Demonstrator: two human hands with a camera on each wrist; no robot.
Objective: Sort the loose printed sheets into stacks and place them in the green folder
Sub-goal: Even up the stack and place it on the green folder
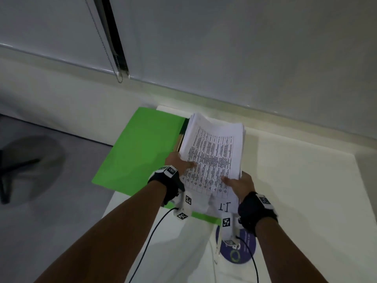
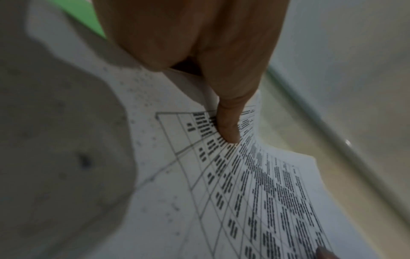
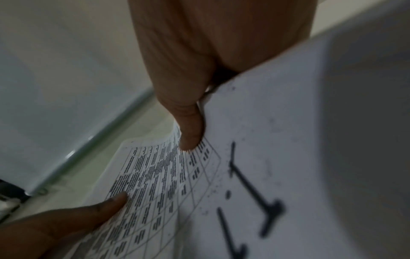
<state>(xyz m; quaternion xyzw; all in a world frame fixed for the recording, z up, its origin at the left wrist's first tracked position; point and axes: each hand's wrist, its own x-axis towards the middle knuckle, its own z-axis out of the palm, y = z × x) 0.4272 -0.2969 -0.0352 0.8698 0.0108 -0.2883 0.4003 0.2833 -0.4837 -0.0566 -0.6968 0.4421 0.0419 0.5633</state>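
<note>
A thick stack of printed sheets (image 1: 212, 152) with a table on top is held above the open green folder (image 1: 138, 150) and the white table. My left hand (image 1: 179, 162) grips the stack's left edge, thumb (image 2: 228, 126) pressed on the top sheet (image 2: 255, 192). My right hand (image 1: 237, 183) grips the near right corner, thumb (image 3: 190, 133) on top of the sheet (image 3: 244, 157), beside a handwritten "1.1". In the right wrist view the left hand's thumb (image 3: 106, 205) also shows. The fingers under the stack are hidden.
The white table (image 1: 295, 190) ends at a cream sill below a window blind with a bead chain (image 1: 102, 37). A round purple disc (image 1: 240, 250) lies near the front edge. Grey floor and a dark chair base (image 1: 18, 166) lie to the left.
</note>
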